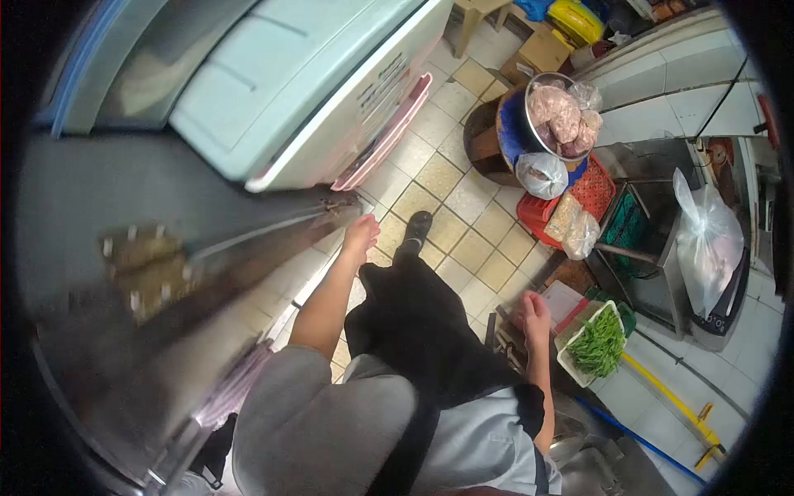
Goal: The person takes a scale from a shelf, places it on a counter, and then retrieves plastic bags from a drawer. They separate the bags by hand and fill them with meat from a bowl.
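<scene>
My left hand [361, 237] hangs at the edge of the dark metal counter [66, 215], its fingers loosely bent and nothing seen in them. Low at my other side, my right hand [532, 316] is slightly blurred, with loosely curled fingers and no object visible in its grasp. Closest to it is a white basket [567, 360] of green leafy vegetables [598, 343]. A black apron [413, 318] covers my front, and one black shoe [419, 225] shows on the tiled floor [463, 198].
Stacked plastic bins [273, 91] stand on the left counter. Ahead on the right, a metal bowl [529, 103] holds bagged meat above a red crate [594, 186]. A knotted plastic bag [707, 240] rests on a scale [724, 322]. Yellow pipe [670, 401] runs along the right wall.
</scene>
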{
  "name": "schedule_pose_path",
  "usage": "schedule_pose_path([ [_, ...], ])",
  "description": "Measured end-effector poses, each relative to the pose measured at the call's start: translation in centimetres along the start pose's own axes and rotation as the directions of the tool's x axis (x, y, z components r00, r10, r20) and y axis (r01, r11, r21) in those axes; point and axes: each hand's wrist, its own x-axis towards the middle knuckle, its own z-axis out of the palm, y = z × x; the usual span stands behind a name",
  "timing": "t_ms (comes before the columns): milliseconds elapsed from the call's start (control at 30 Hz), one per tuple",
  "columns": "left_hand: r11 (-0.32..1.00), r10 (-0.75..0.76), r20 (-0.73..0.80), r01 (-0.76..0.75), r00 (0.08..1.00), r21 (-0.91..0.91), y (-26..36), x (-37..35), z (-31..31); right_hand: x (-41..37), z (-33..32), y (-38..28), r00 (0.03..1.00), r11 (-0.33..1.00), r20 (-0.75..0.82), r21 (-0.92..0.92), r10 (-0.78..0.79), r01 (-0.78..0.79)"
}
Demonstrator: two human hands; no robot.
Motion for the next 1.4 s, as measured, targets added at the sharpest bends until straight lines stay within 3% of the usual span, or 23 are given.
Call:
schedule_pose_path([
  [100,0.999,-0.034,-0.041,0.033,0.999,-0.028,4.8,3.6,3.6,2.9,1.4,-3.0,0.997,0.999,0.068,0.017,-0.045,0.044],
  [133,0.995,-0.010,-0.036,0.006,0.999,-0.102,5.5,5.6,4.2,2.9,2.4,-5.1,0.998,0.999,0.064,-0.026,-0.021,0.023],
  [267,0.902,-0.058,-0.096,0.011,0.994,-0.431,8.5,11.8,7.1,4.7,3.9,-5.2,0.976,0.930,0.168,-0.315,-0.140,0.187],
  [333,0.805,-0.035,-0.110,-0.037,0.993,-0.593,9.5,14.0,8.0,5.2,4.1,-5.3,0.971,0.887,0.210,-0.419,-0.111,0.192],
  [400,0.626,-0.007,-0.117,-0.087,0.993,-0.775,10.4,15.8,8.8,6.0,4.1,-5.7,0.975,0.854,0.220,-0.499,-0.039,0.147],
  [433,0.525,0.009,-0.126,-0.112,0.992,-0.844,10.7,16.4,8.9,6.7,3.9,-5.0,0.978,0.867,0.205,-0.481,-0.031,0.129],
  [533,0.392,0.222,-0.198,-0.274,0.955,-0.878,11.5,15.5,10.0,8.5,4.0,-3.0,0.986,0.919,0.164,-0.383,-0.029,0.091],
  [633,0.432,0.289,-0.192,-0.307,0.938,-0.848,11.9,16.0,8.8,9.5,4.9,-7.3,0.976,0.861,0.213,-0.503,0.037,0.077],
  [667,0.468,0.304,-0.161,-0.294,0.939,-0.833,10.7,17.7,7.3,10.0,5.3,-8.8,0.964,0.828,0.264,-0.539,-0.010,0.156],
  [800,0.780,0.282,-0.117,-0.299,0.952,-0.549,8.8,15.4,6.9,14.5,7.2,-9.9,0.929,0.816,0.360,-0.510,-0.083,0.271],
  [867,0.920,0.253,-0.097,-0.271,0.962,-0.285,9.6,13.1,6.9,18.5,8.1,-7.2,0.908,0.854,0.411,-0.444,-0.074,0.271],
  [967,0.968,0.101,-0.188,-0.140,0.977,-0.208,9.0,14.4,5.4,24.6,9.4,-2.0,0.879,0.842,0.448,-0.403,-0.161,0.360],
  [1000,0.955,0.143,-0.179,-0.183,0.973,-0.233,8.0,15.7,4.8,25.3,10.1,-1.9,0.898,0.864,0.416,-0.389,-0.144,0.320],
  [1133,0.916,0.016,-0.238,-0.110,0.971,-0.387,4.2,23.5,4.3,26.5,11.5,0.3,0.931,0.999,0.365,-0.048,0.012,0.006],
  [1233,0.864,-0.005,-0.230,-0.111,0.973,-0.491,2.4,28.9,6.1,26.1,11.1,4.5,0.939,0.996,0.341,-0.092,0.033,-0.001],
  [1400,0.774,-0.026,-0.303,-0.173,0.953,-0.609,1.4,35.8,9.1,24.5,10.8,9.2,0.939,0.981,0.291,-0.117,0.181,-0.153],
])
